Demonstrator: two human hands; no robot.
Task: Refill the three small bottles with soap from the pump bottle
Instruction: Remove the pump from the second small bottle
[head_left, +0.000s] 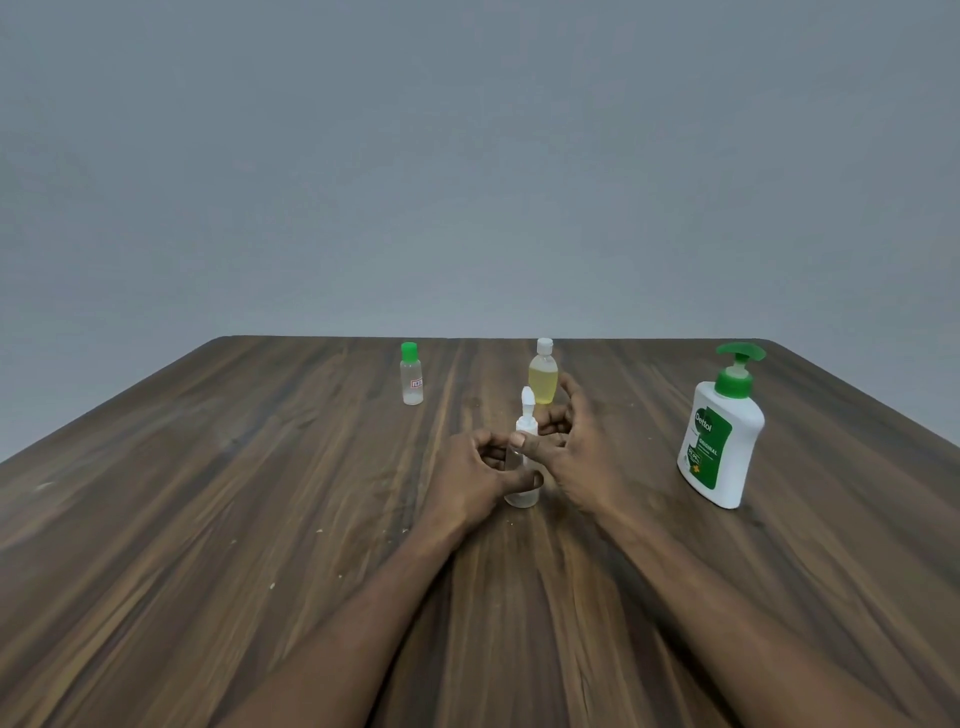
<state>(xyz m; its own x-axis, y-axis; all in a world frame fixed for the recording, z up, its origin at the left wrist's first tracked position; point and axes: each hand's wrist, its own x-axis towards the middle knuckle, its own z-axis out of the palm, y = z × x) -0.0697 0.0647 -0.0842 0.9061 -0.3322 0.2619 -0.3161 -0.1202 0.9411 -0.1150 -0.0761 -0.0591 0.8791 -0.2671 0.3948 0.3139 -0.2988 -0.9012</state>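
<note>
A small clear bottle with a white pointed cap (523, 493) stands upright at the table's middle. My left hand (470, 480) is wrapped around its body. My right hand (576, 457) pinches its neck just under the cap with thumb and fingers. Behind it stands a small bottle of yellow liquid with a white cap (543, 375). Further left, a small clear bottle with a green cap (411, 375) stands alone. The white pump bottle with a green pump and green label (722, 441) is at the right, apart from both hands.
All of it sits on a dark wood-grain table (208, 493) whose far edge meets a plain grey wall. A few pale crumbs lie on the near left part of the table.
</note>
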